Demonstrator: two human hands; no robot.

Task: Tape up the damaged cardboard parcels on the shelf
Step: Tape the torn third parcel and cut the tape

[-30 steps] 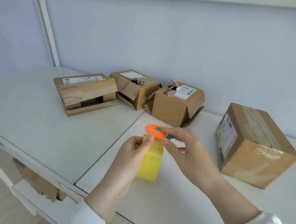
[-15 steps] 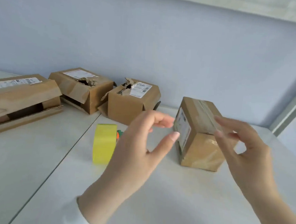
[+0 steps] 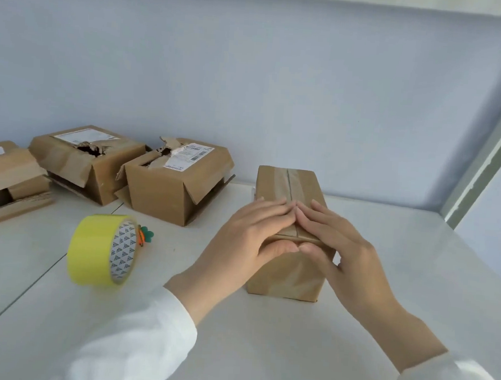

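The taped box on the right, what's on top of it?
On the taped box lie the left hand and the right hand, flat, meeting over its tape seam. The stretch of seam under them is covered.

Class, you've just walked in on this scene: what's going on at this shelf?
A person in white sleeves presses the left hand and right hand flat on a taped brown cardboard parcel on the white shelf, thumbs against its near face. A yellow roll of tape stands on edge to its left, a small orange carrot-shaped tool behind it. Three torn brown cardboard parcels sit at the back left, not yet taped.
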